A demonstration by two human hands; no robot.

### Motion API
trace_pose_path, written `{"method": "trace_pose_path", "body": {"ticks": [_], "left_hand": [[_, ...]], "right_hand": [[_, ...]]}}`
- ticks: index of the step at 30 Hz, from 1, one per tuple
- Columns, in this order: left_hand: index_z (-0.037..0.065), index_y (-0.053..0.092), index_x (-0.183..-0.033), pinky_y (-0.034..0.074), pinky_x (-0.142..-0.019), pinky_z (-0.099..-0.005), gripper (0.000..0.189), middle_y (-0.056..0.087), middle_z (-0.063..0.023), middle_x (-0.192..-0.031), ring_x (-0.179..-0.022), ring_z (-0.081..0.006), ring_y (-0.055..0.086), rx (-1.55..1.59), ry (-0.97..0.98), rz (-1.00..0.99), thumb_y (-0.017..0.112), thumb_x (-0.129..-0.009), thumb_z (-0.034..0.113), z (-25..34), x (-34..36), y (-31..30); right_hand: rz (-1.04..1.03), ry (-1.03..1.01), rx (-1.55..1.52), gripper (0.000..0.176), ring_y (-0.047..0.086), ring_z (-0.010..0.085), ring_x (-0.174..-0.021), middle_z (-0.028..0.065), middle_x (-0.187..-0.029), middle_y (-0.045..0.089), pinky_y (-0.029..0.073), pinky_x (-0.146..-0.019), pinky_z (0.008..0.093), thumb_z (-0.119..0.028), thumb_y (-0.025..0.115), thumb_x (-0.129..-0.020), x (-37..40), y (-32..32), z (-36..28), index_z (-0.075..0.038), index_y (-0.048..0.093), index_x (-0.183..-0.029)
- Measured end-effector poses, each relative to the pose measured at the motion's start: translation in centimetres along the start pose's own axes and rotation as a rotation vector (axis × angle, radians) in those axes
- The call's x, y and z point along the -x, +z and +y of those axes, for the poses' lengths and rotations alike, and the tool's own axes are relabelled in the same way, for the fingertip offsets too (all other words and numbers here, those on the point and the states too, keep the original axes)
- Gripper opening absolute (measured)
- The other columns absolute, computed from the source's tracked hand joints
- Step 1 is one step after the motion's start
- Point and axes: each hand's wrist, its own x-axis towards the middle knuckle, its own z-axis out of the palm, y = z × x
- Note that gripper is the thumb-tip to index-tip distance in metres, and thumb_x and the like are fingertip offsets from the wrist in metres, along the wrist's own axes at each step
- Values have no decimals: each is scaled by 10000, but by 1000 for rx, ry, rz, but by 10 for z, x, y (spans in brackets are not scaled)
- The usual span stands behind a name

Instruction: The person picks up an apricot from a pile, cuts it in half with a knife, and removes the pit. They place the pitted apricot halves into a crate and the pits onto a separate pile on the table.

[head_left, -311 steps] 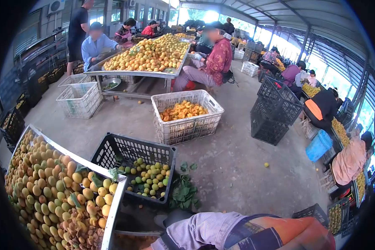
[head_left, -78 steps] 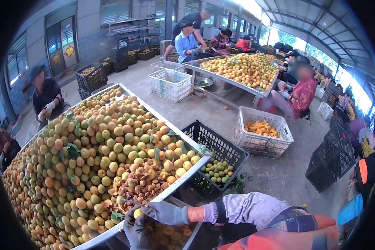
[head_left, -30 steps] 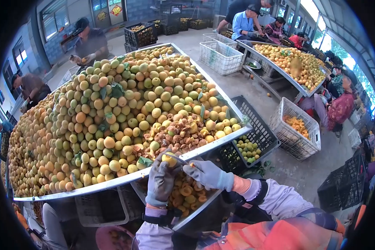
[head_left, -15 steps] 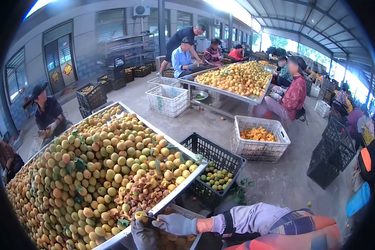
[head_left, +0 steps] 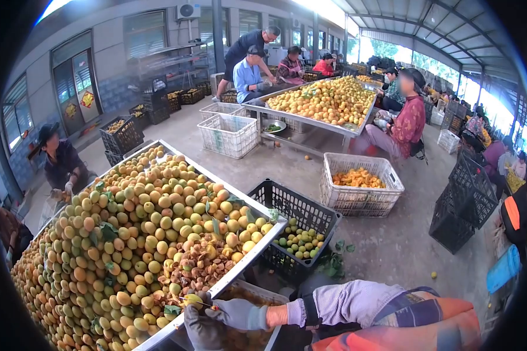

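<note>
At the table's near edge, my left hand [head_left: 202, 330], in a dark grey glove, is closed around a yellow-green apricot [head_left: 192, 300]. My right hand [head_left: 238, 315], also gloved, pinches a thin pointed tool [head_left: 204, 302] against the fruit; its exact kind is too small to make out. Both hands are close together above a crate [head_left: 269, 297] that contains orange fruit pieces, partly hidden by the gloves. Just beyond them lies a heap of brownish pits and scraps [head_left: 202, 263], beside the large pile of whole apricots [head_left: 140, 234].
The metal table rim [head_left: 246, 257] runs diagonally ahead of me. Beyond it stand a black crate [head_left: 293, 205] of green fruit and a white crate [head_left: 363, 202] of orange halves. Stacked black crates [head_left: 462, 205] are at right. People sit around another fruit table [head_left: 301, 120].
The apricot has turned in my left hand, and the tool's angle against it has changed. My hands stay close together. The whole view has shifted slightly.
</note>
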Motion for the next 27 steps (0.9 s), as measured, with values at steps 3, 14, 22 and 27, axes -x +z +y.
{"method": "trace_pose_path", "body": {"ticks": [3, 14, 22, 27], "left_hand": [[3, 501, -1123, 468, -816, -295, 275, 587, -82, -1022, -912, -166, 566, -142, 179, -66, 455, -945, 206, -12, -27, -27], [52, 487, -1177, 490, -798, -324, 359, 598, -70, -1026, -868, -171, 581, 202, 65, -179, 487, -936, 318, -34, -43, -64], [-11, 417, -1237, 470, -724, -261, 399, 570, -106, -1007, -859, -157, 547, -29, 305, -41, 386, -972, 285, -22, -26, -30], [15, 434, -1240, 468, -715, -259, 413, 591, -95, -995, -830, -168, 560, -161, 310, -95, 420, -959, 318, -27, -32, -44]], "right_hand": [[-34, -41, 0, 401, 588, 382, -731, 187, -812, 615, 442, -634, 428, -433, 401, -942, -5, -6, -1, -64, 549, -994], [100, -59, 23, 325, 574, 416, -675, 225, -736, 599, 437, -579, 484, -382, 408, -931, -1, 31, 16, -68, 470, -986], [-4, -31, 13, 369, 573, 429, -724, 232, -754, 602, 440, -625, 486, -387, 409, -928, -8, 8, -2, -38, 525, -893], [-23, -9, 31, 353, 575, 427, -731, 233, -764, 604, 440, -629, 485, -386, 406, -928, -4, 8, 0, -46, 500, -934]]}}
